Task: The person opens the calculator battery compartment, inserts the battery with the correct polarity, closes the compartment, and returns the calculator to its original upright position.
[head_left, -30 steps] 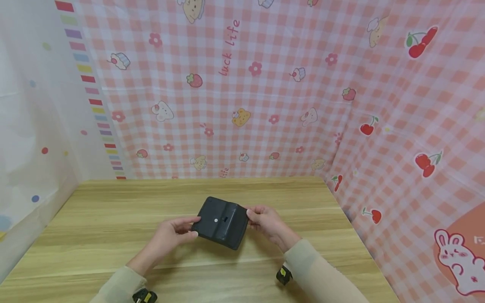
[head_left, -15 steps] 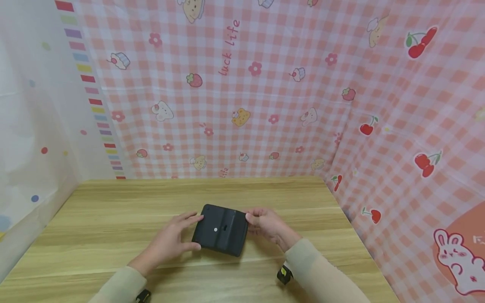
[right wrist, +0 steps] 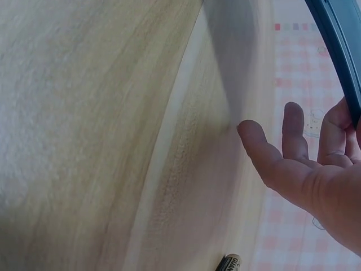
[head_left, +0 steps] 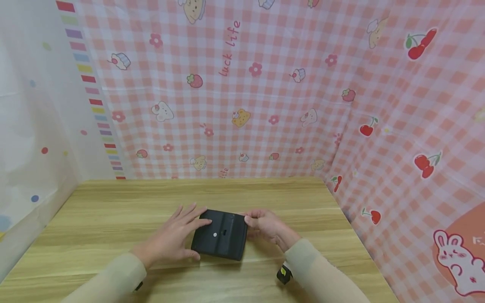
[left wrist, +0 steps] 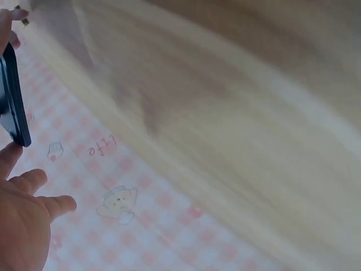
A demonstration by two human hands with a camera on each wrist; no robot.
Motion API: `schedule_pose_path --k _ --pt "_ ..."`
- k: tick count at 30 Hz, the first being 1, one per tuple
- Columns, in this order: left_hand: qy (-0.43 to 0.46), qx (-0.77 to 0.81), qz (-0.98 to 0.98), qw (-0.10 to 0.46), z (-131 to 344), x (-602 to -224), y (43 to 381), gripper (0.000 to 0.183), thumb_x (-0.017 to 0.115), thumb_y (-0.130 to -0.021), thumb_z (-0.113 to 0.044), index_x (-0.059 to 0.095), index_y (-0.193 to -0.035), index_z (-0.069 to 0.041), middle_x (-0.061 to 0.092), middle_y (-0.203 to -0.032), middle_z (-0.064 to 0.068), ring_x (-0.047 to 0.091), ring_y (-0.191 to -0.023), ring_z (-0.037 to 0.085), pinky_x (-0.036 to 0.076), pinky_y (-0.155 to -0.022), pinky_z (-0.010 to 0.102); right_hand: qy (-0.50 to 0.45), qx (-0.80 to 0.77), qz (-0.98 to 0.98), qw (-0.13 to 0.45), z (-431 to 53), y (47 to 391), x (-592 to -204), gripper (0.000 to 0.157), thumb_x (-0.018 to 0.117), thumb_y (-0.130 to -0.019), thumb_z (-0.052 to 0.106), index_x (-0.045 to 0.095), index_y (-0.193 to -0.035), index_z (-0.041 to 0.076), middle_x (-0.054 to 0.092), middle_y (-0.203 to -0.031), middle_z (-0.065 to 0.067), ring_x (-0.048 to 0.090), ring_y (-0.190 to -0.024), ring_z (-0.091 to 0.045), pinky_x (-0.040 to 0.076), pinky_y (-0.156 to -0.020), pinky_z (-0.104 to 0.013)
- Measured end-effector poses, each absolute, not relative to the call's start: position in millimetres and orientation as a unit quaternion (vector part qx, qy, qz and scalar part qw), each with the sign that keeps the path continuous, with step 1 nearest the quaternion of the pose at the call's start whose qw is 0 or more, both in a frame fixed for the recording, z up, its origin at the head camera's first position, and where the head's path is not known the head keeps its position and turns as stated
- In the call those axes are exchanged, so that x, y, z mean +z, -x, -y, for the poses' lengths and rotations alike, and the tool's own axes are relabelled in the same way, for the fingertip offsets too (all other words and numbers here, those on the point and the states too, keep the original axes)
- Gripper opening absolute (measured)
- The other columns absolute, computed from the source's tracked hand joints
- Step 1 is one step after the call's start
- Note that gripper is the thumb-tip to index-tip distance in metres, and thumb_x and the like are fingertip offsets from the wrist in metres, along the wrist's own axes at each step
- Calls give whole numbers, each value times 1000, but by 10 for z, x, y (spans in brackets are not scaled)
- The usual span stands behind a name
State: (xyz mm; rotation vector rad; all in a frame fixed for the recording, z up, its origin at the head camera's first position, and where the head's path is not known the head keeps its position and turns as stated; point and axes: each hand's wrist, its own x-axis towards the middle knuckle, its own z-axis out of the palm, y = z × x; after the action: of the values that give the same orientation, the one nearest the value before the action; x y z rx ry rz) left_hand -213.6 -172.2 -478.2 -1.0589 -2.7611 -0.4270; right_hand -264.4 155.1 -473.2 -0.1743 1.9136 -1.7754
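A flat black device with a raised band, a small slot and a white round dot is between my hands in the head view. My right hand pinches its right edge between thumb and fingers. Spread fingers of my left hand reach over its far left corner, with the thumb at its near left corner. In the left wrist view the black device shows edge-on, one fingertip touching its end. The right wrist view has its dark edge above my right hand, whose other fingers are loosely extended.
A wood-grain table lies beneath, with pink checked cloth behind and at the right. Black wrist camera hangs by the right cuff. A small dark cylinder with lettering shows at the right wrist view's bottom edge.
The device has come down toward me and tilted flatter. My left hand has loosened from its pinch, its fingers spreading over the far left corner. My right hand keeps its pinch.
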Motion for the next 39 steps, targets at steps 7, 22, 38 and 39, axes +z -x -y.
schedule_pose_path --k 7,22,38,39 --pt "391 -101 913 53 1741 -4717 2149 112 97 -71 -56 42 -165 -28 33 -175 13 27 -161 52 19 -125 80 69 -644 -710 277 -1556 2647 -4719 23 55 -111 8 68 -123 -6 76 -103 -1 71 -98 -13 55 -112 -55" --pt "393 -88 915 19 1659 -4715 2161 117 91 -75 -65 28 -170 -37 28 -176 15 21 -164 47 12 -129 77 74 -638 -709 291 -1538 2656 -4705 17 55 -111 9 70 -114 0 73 -97 1 69 -95 -13 56 -111 -54" --pt "357 -126 925 34 1631 -4758 2137 116 93 -71 -64 34 -168 -36 39 -170 16 31 -161 45 17 -129 75 61 -664 -698 260 -1502 2663 -4715 30 59 -110 13 65 -132 -7 74 -107 0 67 -104 -14 56 -111 -49" --pt "355 -129 925 37 1627 -4764 2133 116 93 -71 -63 35 -168 -36 40 -169 16 33 -160 46 18 -128 76 61 -665 -698 259 -1500 2664 -4710 31 59 -110 12 64 -133 -8 75 -109 -1 67 -105 -14 57 -110 -48"
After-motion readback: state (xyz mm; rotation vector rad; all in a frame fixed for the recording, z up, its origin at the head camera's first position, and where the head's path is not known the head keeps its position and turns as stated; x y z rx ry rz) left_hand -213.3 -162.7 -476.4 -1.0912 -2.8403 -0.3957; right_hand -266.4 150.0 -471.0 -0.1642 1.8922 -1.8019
